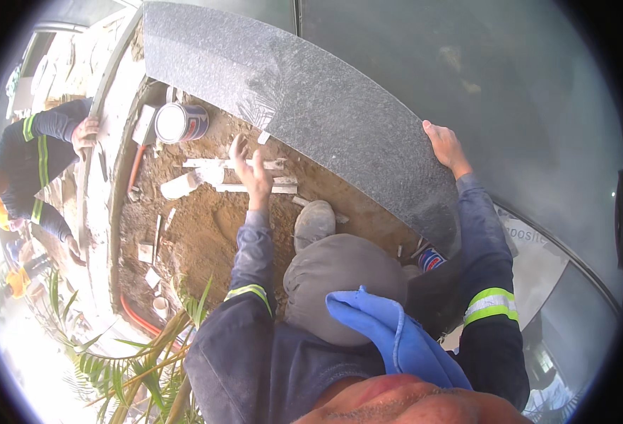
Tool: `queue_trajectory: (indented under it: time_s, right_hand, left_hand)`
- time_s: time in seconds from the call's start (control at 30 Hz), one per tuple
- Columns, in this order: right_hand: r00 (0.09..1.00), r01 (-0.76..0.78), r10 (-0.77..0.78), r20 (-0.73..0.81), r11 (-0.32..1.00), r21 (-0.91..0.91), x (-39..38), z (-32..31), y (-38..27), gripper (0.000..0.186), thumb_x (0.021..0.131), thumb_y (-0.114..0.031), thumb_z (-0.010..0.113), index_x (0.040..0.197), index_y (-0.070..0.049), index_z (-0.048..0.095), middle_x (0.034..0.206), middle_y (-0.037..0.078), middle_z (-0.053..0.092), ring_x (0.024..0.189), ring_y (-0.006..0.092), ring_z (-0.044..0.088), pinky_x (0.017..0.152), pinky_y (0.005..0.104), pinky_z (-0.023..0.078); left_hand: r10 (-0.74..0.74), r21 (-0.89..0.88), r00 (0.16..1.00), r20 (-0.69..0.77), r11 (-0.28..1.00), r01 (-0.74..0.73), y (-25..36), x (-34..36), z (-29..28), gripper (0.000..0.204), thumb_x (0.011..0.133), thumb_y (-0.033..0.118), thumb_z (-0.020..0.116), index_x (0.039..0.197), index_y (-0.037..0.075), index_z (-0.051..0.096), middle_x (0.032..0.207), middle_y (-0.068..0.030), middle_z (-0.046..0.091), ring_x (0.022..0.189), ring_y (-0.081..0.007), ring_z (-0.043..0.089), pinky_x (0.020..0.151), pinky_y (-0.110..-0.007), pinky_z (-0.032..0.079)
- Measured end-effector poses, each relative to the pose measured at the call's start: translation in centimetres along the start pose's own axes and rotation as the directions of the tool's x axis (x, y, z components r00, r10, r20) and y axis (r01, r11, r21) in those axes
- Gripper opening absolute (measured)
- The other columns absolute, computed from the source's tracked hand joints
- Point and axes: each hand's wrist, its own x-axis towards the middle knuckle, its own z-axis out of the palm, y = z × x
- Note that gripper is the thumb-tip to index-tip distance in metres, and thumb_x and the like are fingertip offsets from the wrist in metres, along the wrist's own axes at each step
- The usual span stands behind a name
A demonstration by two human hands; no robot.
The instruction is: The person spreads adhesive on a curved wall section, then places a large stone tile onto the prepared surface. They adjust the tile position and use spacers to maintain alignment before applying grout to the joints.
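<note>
Long grey speckled stone slab point(325, 127) seemingly placed, not released: right hand point(447, 147) clasps slab's far edge; left hand point(256, 179), empty, fingers spread near slab.

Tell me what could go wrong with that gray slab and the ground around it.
The gray slab might slip or tip: the right hand grips its edge, while the left hand looks free of it.

The white strips lying on the dirt near the shoe could upset footing.

A shifting slab might knock the can near its edge.
</note>
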Motion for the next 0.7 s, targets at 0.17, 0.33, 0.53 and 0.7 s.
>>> queue_trajectory:
  time_s: [0.17,0.33,0.53,0.7]
  right_hand:
    - [0.997,-0.041,0.041,0.058,0.999,0.003,0.3,-0.4,-0.2,0.074,0.105,-0.064,0.039,0.080,0.002,0.063,0.081,0.020,0.067,0.083,0.0342,0.064,0.082,0.0491,0.048]
    - [0.999,0.052,-0.052,-0.010,0.999,0.015,0.2,-0.6,-0.7,0.073,0.105,-0.062,0.040,0.079,0.003,0.061,0.080,0.021,0.065,0.082,0.0360,0.063,0.080,0.0483,0.047]
    - [0.998,-0.018,0.017,0.064,0.999,0.026,0.4,-0.8,-0.7,0.071,0.105,-0.060,0.040,0.087,0.006,0.061,0.085,0.025,0.065,0.084,0.0396,0.062,0.081,0.0472,0.047]
    - [0.994,0.074,-0.078,0.072,0.996,0.058,0.9,-0.3,0.5,0.072,0.107,-0.059,0.037,0.090,0.007,0.061,0.086,0.026,0.065,0.084,0.0411,0.061,0.082,0.0476,0.047]
  left_hand:
    - [-0.046,-0.023,0.993,-0.107,0.999,0.043,1.8,3.5,1.0,0.059,0.109,0.029,0.048,0.155,-0.004,0.031,0.149,-0.0228,0.046,0.136,-0.0327,0.048,0.115,-0.044,0.039]
    - [-0.296,-0.005,0.952,-0.082,0.955,0.296,1.0,10.4,2.9,0.080,0.108,0.040,0.053,0.158,-0.012,0.018,0.158,-0.0316,0.034,0.146,-0.0387,0.038,0.121,-0.044,0.031]
    - [-0.313,-0.190,0.950,-0.007,0.933,0.306,-0.9,12.1,4.5,0.097,0.100,0.043,0.068,0.154,-0.020,0.017,0.162,-0.0351,0.026,0.152,-0.0390,0.029,0.125,-0.042,0.022]
    - [-0.341,0.047,0.921,-0.189,0.934,0.355,0.6,11.6,5.7,0.098,0.100,0.043,0.068,0.153,-0.021,0.017,0.159,-0.0384,0.027,0.151,-0.0422,0.029,0.125,-0.043,0.023]
